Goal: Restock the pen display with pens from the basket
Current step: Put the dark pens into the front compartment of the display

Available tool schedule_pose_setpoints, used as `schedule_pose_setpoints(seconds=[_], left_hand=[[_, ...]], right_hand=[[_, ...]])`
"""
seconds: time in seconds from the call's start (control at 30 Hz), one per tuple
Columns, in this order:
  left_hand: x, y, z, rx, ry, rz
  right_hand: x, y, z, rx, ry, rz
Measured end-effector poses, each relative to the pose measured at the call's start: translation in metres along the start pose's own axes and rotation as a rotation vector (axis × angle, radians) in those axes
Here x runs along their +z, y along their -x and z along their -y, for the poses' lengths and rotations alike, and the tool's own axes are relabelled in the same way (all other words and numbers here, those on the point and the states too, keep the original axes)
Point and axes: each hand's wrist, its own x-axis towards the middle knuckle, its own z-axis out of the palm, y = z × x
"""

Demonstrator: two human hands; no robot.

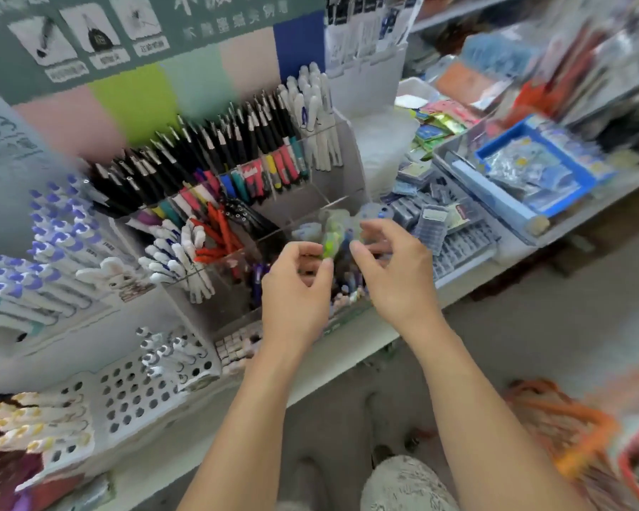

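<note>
You're mid-placement: both hands are over the clear pen display (237, 223) on the surface (347, 348), at the near-right compartment where pale, green-topped pens (331, 243) stand. Left hand (296, 285) has its fingers curled, thumb and forefinger pinched next to a green pen top; blur hides whether it actually grips one. Right hand (395, 267) is loosely curled just right of the same cluster, fingertips apart, nothing clearly in it. Both forearms reach forward from the near edge, wrists raised. The orange basket (576, 437) sits low at the near right, well apart. Next move, as I judge it: seat the pens upright in that compartment, then reach back to the basket.
</note>
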Motion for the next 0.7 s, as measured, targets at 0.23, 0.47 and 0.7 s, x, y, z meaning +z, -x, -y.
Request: schedule_pose_setpoints(seconds=[0.23, 0.47, 0.7], left_hand=[[0.127, 0.07, -0.032, 0.024, 0.064, 0.597], [0.252, 0.174, -0.062, 0.074, -0.02, 0.998], [0.388, 0.233, -0.058, -0.058, -0.142, 1.113]], right_hand=[[-0.121, 0.101, -0.094, 0.503, -0.16, -0.496], [-0.233, 0.202, -0.18, 0.803, -0.245, -0.821], [-0.316, 0.263, -0.321, 1.107, -0.328, -0.951]])
